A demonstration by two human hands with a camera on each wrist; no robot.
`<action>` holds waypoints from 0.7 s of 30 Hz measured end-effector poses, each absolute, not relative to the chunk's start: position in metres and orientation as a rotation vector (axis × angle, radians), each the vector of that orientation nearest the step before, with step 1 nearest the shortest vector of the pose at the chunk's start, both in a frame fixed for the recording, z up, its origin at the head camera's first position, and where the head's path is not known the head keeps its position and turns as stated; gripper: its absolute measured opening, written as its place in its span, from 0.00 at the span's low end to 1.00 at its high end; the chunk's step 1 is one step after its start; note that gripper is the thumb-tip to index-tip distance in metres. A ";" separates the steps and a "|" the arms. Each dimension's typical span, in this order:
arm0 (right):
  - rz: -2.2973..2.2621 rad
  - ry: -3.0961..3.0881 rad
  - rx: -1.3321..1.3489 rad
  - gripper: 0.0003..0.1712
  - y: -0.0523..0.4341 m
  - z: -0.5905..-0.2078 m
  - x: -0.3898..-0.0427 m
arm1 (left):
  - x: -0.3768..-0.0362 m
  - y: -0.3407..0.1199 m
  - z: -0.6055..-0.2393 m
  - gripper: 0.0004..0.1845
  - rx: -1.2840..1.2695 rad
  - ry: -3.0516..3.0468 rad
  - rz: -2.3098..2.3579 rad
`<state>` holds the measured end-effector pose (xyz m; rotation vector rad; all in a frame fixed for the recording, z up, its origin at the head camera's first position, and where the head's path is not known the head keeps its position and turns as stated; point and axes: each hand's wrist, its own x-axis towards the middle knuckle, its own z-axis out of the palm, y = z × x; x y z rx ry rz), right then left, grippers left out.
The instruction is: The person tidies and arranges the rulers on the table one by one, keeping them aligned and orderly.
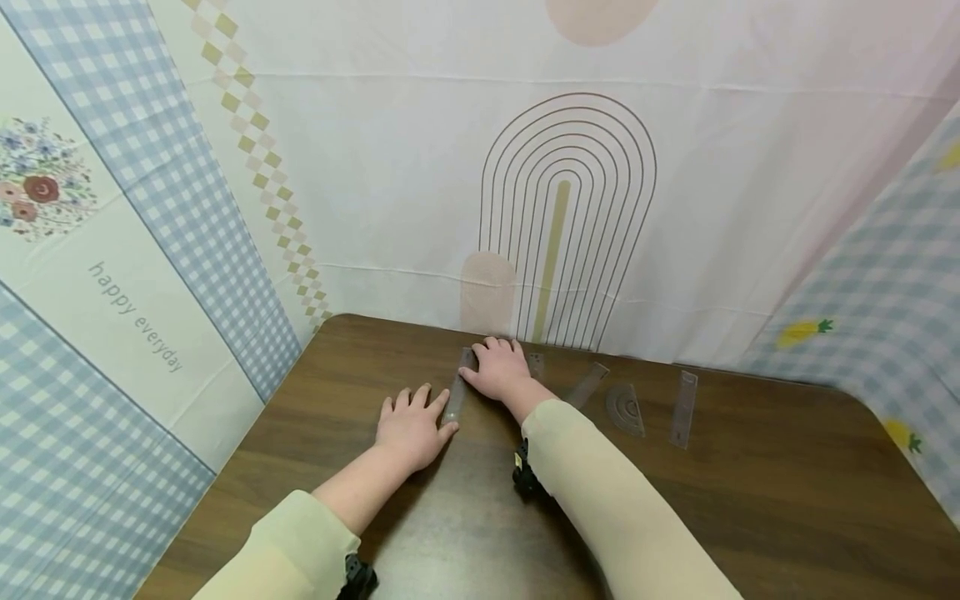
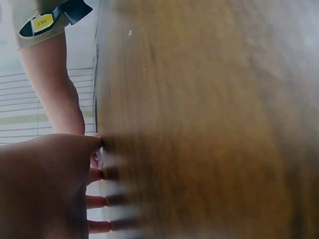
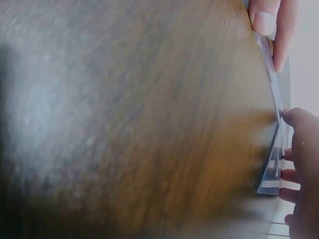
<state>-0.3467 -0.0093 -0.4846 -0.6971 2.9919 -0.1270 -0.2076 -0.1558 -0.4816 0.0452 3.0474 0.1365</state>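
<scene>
Lying between both hands' fingertips, seemingly touching: clear ruler (image 1: 457,388).

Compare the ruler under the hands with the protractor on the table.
The ruler is a long straight strip; the protractor is a half-round piece with curved lines inside. The left hand touches the ruler's near end and the right hand its far end, while the protractor lies untouched to the right. The ruler sits left of the right forearm, the protractor right of it. Both are clear plastic and lie flat on the brown table.
</scene>
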 end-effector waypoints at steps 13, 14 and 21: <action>-0.294 2.960 -0.611 0.31 -0.010 -0.476 -0.350 | -0.209 -0.155 -0.479 0.35 0.035 3.024 0.123; -0.305 2.959 -0.605 0.30 -0.010 -0.476 -0.351 | -0.208 -0.154 -0.479 0.35 0.038 3.026 0.128; -0.426 2.970 -0.592 0.24 -0.007 -0.476 -0.351 | -0.206 -0.156 -0.479 0.35 0.053 3.022 0.149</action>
